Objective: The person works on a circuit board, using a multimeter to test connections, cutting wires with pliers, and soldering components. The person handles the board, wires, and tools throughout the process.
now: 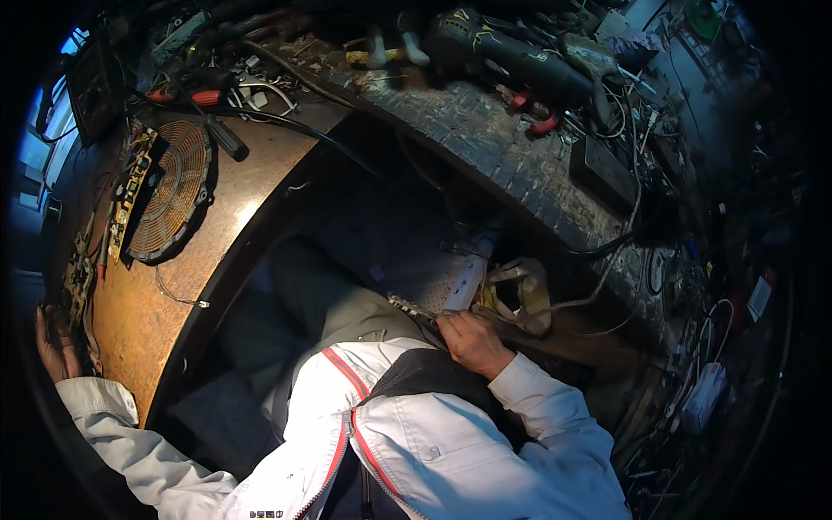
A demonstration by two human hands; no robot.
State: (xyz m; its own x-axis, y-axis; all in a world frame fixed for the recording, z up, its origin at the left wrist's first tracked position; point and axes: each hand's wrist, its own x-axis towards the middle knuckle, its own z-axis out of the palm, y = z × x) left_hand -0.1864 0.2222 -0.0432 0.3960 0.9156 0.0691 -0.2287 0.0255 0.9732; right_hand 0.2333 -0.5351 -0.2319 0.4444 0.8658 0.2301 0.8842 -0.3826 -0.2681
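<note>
My right hand (472, 341) is closed on one end of a narrow circuit board (411, 307), held low above my lap. Its fingers cover that end of the board. At the far left, my left hand (57, 344) lies by the brown tabletop (208, 234) with its fingers stretched out and somewhat apart. Close to its fingertips is a dark board with wires (80, 276); whether they touch cannot be told. Beyond that, a long yellowish circuit board (132, 186) leans beside a round copper-coloured coil (178, 186).
A scratched workbench (485, 143) crosses the upper right, with a dark power tool (529, 69) and a dark block (602, 172) on it. Red-handled pliers (195, 97) and cables lie at the upper left. A pale bag (530, 295) stands beyond my right hand. Loose wires crowd the right side.
</note>
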